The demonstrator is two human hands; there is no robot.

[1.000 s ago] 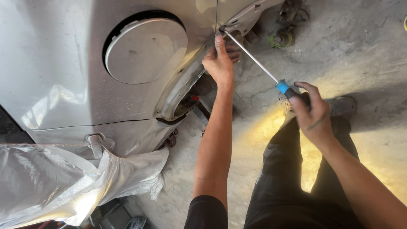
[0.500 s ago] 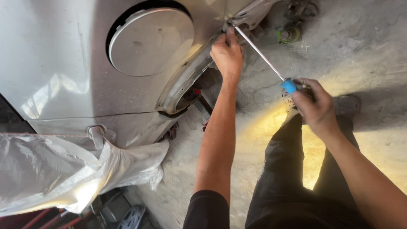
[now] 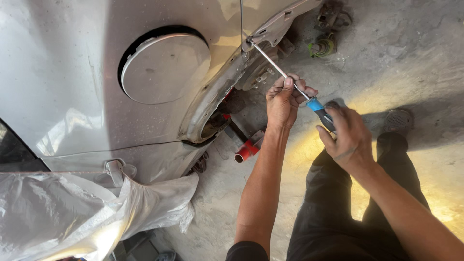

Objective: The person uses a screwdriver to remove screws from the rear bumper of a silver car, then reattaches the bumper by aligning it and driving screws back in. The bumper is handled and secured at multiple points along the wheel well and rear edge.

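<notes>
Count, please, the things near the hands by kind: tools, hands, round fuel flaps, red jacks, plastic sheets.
Screwdrivers: 1, a long screwdriver with a blue handle
Hands: 2, left hand around the shaft, right hand on the handle
Round fuel flaps: 1, the fuel flap on the silver car body
Red jacks: 1, red jack
Plastic sheets: 1, plastic sheet
Total: 6

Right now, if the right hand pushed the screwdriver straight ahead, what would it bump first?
Probably the left hand, wrapped round the screwdriver just ahead of the right hand. Beyond it, the tip already meets the car's wheel arch edge.
</notes>
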